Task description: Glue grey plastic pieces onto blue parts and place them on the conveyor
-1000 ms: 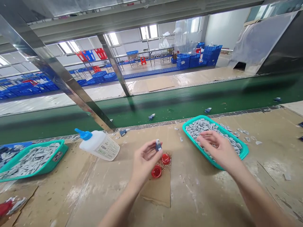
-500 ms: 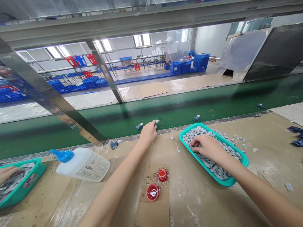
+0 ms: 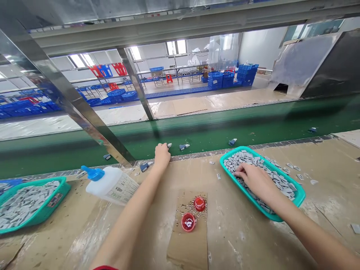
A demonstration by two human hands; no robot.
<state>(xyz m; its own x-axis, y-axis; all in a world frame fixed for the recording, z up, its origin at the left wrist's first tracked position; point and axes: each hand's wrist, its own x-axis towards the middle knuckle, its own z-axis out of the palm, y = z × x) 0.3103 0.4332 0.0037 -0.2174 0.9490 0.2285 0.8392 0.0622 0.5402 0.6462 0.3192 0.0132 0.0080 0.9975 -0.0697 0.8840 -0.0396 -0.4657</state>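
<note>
Head view: your left hand has gone from above the red caps to the near edge of the green belt. A small blue-grey piece lies at its curled fingers, and I cannot tell whether they hold it. Your right hand has dropped into the teal tray on the right, fingers down among the grey pieces; whether they pinch one I cannot tell.

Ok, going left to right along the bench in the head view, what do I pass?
Left green tray → glue bottle → left hand at the belt edge → two red caps on cardboard → right green tray, with the right hand in it.
</note>
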